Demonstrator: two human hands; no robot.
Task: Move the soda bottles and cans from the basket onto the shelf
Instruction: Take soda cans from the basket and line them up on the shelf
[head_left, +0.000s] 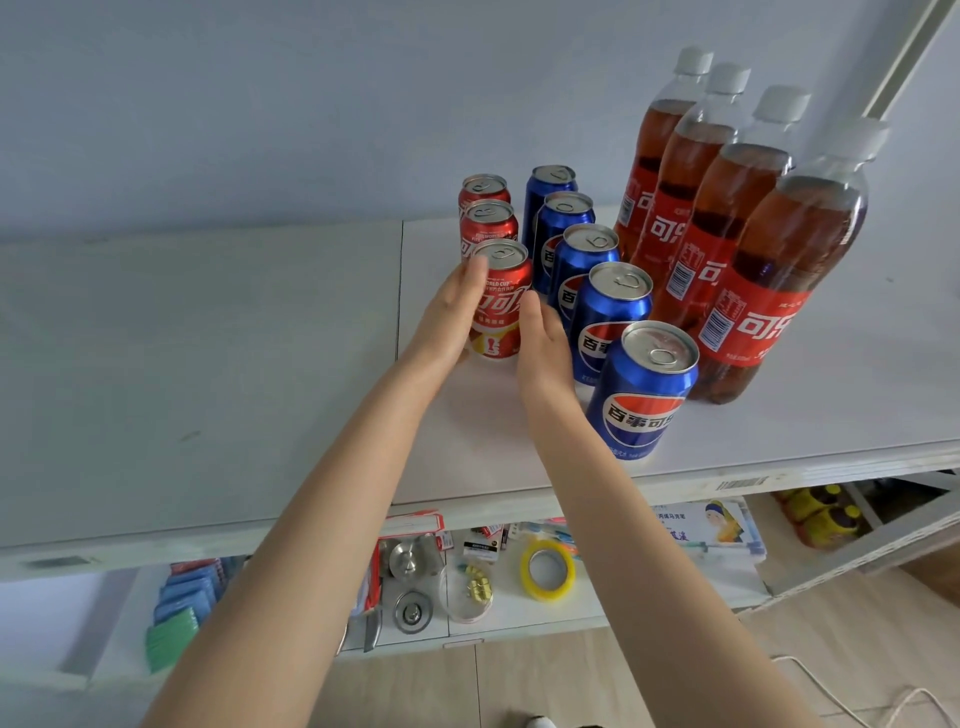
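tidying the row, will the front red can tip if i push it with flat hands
Likely slides, not tips: the front red can stands upright on the flat shelf. Its tab looks unpulled, so probably full and heavy. Smooth sides may slip between the left hand and right hand.

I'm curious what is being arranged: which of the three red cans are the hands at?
The front red can, nearest the shelf edge: the left hand and right hand flank it with straight fingers. The two red cans behind it stand free.

Middle red can (488, 222) (label mostly) behind front red can (503, 312).
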